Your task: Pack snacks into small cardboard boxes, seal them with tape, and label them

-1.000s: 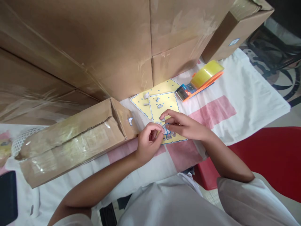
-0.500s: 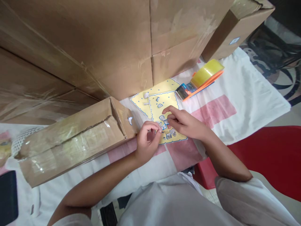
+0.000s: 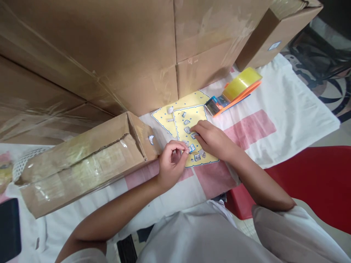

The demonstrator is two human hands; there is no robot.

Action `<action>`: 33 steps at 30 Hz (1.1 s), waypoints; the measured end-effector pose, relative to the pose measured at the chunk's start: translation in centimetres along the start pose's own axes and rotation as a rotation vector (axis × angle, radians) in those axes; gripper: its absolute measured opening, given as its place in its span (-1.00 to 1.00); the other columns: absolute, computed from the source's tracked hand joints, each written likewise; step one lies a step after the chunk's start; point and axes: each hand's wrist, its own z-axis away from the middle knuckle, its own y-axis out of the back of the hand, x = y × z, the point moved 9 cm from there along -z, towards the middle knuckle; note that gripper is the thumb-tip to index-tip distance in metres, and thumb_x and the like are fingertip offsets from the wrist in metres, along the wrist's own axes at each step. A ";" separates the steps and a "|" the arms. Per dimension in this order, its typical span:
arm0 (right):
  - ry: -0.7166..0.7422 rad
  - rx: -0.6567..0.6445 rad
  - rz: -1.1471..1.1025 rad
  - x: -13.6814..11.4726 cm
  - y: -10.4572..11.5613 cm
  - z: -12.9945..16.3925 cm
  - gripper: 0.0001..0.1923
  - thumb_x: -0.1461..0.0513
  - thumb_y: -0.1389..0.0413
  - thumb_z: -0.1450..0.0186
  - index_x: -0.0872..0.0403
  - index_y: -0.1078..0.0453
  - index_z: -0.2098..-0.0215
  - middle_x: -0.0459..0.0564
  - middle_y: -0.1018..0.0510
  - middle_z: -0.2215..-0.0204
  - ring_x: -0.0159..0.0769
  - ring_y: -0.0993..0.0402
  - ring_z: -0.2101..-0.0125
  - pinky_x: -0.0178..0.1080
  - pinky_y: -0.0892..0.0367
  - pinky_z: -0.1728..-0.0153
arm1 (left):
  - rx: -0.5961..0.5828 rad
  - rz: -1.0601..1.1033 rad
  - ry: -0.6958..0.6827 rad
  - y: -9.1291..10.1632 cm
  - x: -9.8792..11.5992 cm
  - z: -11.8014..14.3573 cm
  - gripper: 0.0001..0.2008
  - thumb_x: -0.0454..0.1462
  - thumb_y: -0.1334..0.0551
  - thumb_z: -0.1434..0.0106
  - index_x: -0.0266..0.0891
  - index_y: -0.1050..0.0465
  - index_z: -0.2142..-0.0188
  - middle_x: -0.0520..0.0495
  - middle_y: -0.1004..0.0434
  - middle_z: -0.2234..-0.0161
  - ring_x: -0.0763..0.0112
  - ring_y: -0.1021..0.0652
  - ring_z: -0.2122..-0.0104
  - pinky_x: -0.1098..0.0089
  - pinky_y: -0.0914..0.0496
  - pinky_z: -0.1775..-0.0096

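The left hand appears to pinch a small blue-edged cutout, thumb and forefinger pressed together, over the near part of the yellow sheet, while the right hand curls its fingers low over another cutout, its grip impossible to tell. The work looks partway along: loose grey cutouts lie scattered on this sheet and two pale pieces on the far sheet, with the piece in the left fingers not yet laid down; whether any are fixed cannot be told.
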 end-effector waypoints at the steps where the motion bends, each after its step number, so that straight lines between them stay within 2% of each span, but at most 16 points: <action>1: -0.031 0.020 0.026 0.3 0.2 0.0 -0.68 0.35 0.02 -0.41 0.15 -0.37 -0.11 0.21 -0.46 0.08 -0.01 -0.40 0.05 -0.04 -0.38 0.11 | 0.001 0.004 0.001 0.0 0.0 0.0 -0.85 -0.41 -0.28 -0.36 -0.15 -0.36 0.17 -0.03 -0.49 0.26 0.42 -0.54 0.19 0.37 -0.43 0.13; 3: -0.087 0.099 0.058 0.6 1.1 0.2 -0.57 0.32 -0.08 -0.37 0.15 -0.29 -0.21 0.25 -0.44 0.00 0.04 -0.38 -0.01 -0.04 -0.38 0.14 | 0.004 0.020 0.005 0.0 0.0 0.0 -0.84 -0.42 -0.28 -0.35 -0.15 -0.36 0.17 -0.02 -0.49 0.26 0.42 -0.54 0.19 0.37 -0.43 0.12; 4: -0.095 0.159 0.039 0.6 1.9 0.3 -0.58 0.30 -0.12 -0.36 0.15 -0.30 -0.19 0.25 -0.43 0.00 0.03 -0.39 0.00 -0.06 -0.38 0.16 | 0.005 0.024 0.007 0.0 -0.1 0.0 -0.84 -0.42 -0.28 -0.35 -0.16 -0.37 0.17 -0.02 -0.49 0.26 0.42 -0.54 0.19 0.38 -0.43 0.12; 6: -0.053 0.256 -0.107 0.0 3.4 0.6 -0.78 0.26 -0.15 -0.38 0.13 -0.41 0.01 0.17 -0.47 0.10 -0.09 -0.43 0.12 -0.14 -0.35 0.22 | 0.013 0.020 0.004 0.1 -0.1 0.0 -0.85 -0.42 -0.28 -0.35 -0.16 -0.37 0.17 -0.02 -0.49 0.26 0.42 -0.55 0.19 0.37 -0.43 0.12; 7: -0.010 0.253 -0.223 -0.4 3.7 0.6 -0.89 0.24 -0.15 -0.40 0.11 -0.44 0.13 0.09 -0.49 0.20 -0.19 -0.43 0.22 -0.19 -0.32 0.27 | 0.016 0.016 -0.003 0.1 -0.1 0.0 -0.84 -0.41 -0.29 -0.35 -0.16 -0.37 0.17 -0.03 -0.49 0.26 0.41 -0.55 0.19 0.37 -0.44 0.12; 9: 0.082 0.149 -0.448 -1.6 3.4 0.6 -0.87 0.23 -0.14 -0.43 0.09 -0.45 0.28 -0.04 -0.48 0.37 -0.35 -0.37 0.39 -0.27 -0.25 0.35 | 0.013 0.013 -0.018 0.1 0.0 0.0 -0.83 -0.42 -0.29 -0.34 -0.16 -0.37 0.16 -0.03 -0.49 0.25 0.41 -0.55 0.19 0.37 -0.45 0.12; 11: 0.133 0.021 -0.576 -2.6 2.6 0.7 -0.86 0.27 -0.14 -0.41 0.10 -0.46 0.33 -0.11 -0.46 0.44 -0.43 -0.31 0.46 -0.31 -0.19 0.41 | 0.008 0.012 -0.028 0.1 0.0 0.0 -0.82 -0.43 -0.29 -0.34 -0.16 -0.38 0.15 -0.03 -0.49 0.24 0.42 -0.55 0.18 0.37 -0.45 0.12; 13: 0.135 -0.032 -0.633 -2.8 2.0 0.8 -0.87 0.31 -0.14 -0.39 0.12 -0.45 0.35 -0.13 -0.44 0.47 -0.46 -0.28 0.47 -0.33 -0.16 0.43 | 0.009 0.001 -0.030 0.2 0.0 0.0 -0.81 -0.44 -0.29 -0.34 -0.16 -0.38 0.15 -0.02 -0.49 0.25 0.42 -0.55 0.19 0.38 -0.46 0.13; 16: 0.054 -0.077 -0.708 -2.3 1.1 0.7 -0.81 0.30 -0.12 -0.39 0.12 -0.40 0.41 -0.16 -0.36 0.52 -0.48 -0.21 0.51 -0.34 -0.10 0.49 | 0.007 -0.032 -0.028 0.3 -0.1 0.0 -0.82 -0.44 -0.29 -0.33 -0.16 -0.37 0.17 -0.02 -0.49 0.25 0.41 -0.55 0.19 0.37 -0.46 0.13; 20: -0.062 -0.108 -0.783 -1.6 0.3 0.6 -0.72 0.24 -0.10 -0.40 0.10 -0.30 0.49 -0.20 -0.24 0.59 -0.49 -0.11 0.55 -0.33 -0.02 0.53 | -0.027 -0.082 -0.081 0.1 0.5 0.0 -0.81 -0.46 -0.27 -0.33 -0.16 -0.37 0.17 -0.03 -0.51 0.24 0.40 -0.55 0.19 0.32 -0.45 0.11; 24: -0.121 -0.123 -0.818 -1.4 -0.2 0.5 -0.72 0.19 -0.10 -0.40 0.11 -0.33 0.47 -0.19 -0.24 0.58 -0.47 -0.11 0.54 -0.33 -0.03 0.52 | -0.058 -0.135 -0.185 -0.2 1.7 0.0 -0.78 -0.50 -0.25 -0.32 -0.17 -0.36 0.17 -0.01 -0.53 0.25 0.39 -0.55 0.19 0.30 -0.45 0.12; 28: -0.155 -0.088 -0.821 -1.0 -0.1 0.5 -0.72 0.15 -0.11 -0.40 0.12 -0.35 0.43 -0.18 -0.25 0.56 -0.47 -0.12 0.52 -0.33 -0.05 0.51 | -0.059 -0.194 -0.245 -0.2 2.4 0.1 -0.75 -0.52 -0.26 -0.30 -0.15 -0.35 0.18 0.00 -0.56 0.26 0.37 -0.56 0.19 0.22 -0.45 0.08; 33: -0.137 0.001 -0.748 -0.7 0.5 0.4 -0.72 0.14 -0.09 -0.41 0.11 -0.35 0.42 -0.17 -0.29 0.55 -0.46 -0.15 0.53 -0.33 -0.06 0.51 | -0.040 -0.247 -0.308 -0.1 2.9 0.2 -0.73 -0.52 -0.30 -0.27 -0.14 -0.33 0.23 0.02 -0.60 0.29 0.28 -0.58 0.07 0.11 -0.45 -0.02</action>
